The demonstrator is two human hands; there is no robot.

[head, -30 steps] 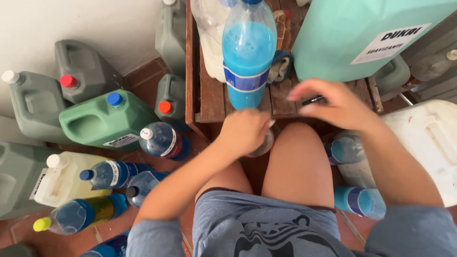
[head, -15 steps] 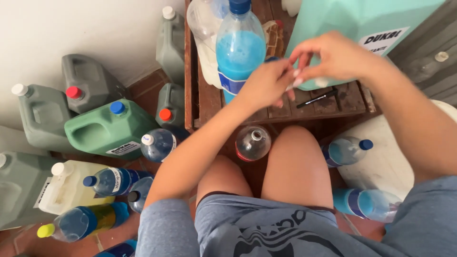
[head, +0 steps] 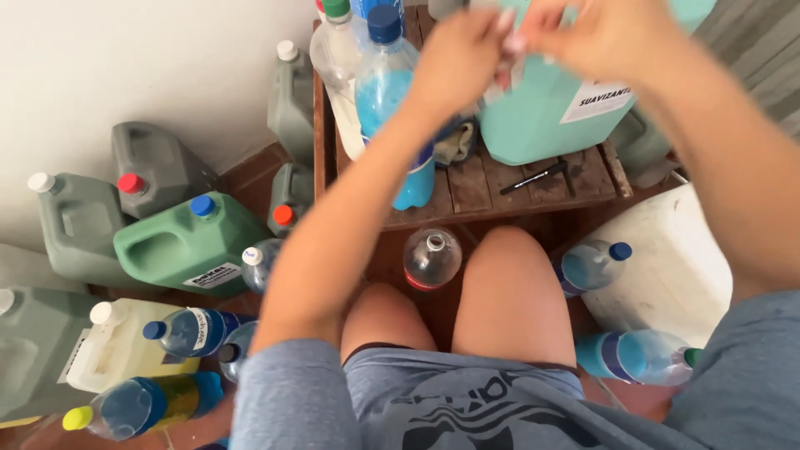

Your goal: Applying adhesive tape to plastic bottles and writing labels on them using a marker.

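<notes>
My left hand (head: 462, 54) and my right hand (head: 604, 33) are raised together at the top of the view, in front of a big teal jerrycan (head: 533, 125). Their fingertips meet and pinch a small pale thing (head: 510, 42); motion blur hides what it is. A tall bottle of blue liquid (head: 387, 100) with a blue cap stands on the wooden table (head: 475, 187) under my left forearm. On the floor between my knees stands a clear bottle (head: 432, 258) with no cap. A black marker (head: 533, 177) lies on the table.
Grey jerrycans (head: 158, 162) and a green one (head: 183, 242) stand at the left wall. A pale yellow can (head: 117, 350) and several blue-capped bottles (head: 179, 329) lie lower left. A white container (head: 667, 258) and two bottles (head: 592, 265) sit at the right.
My left hand has left the mouth of the clear bottle and my right hand has left the table near the marker. Both rose and met in front of the teal jerrycan.
</notes>
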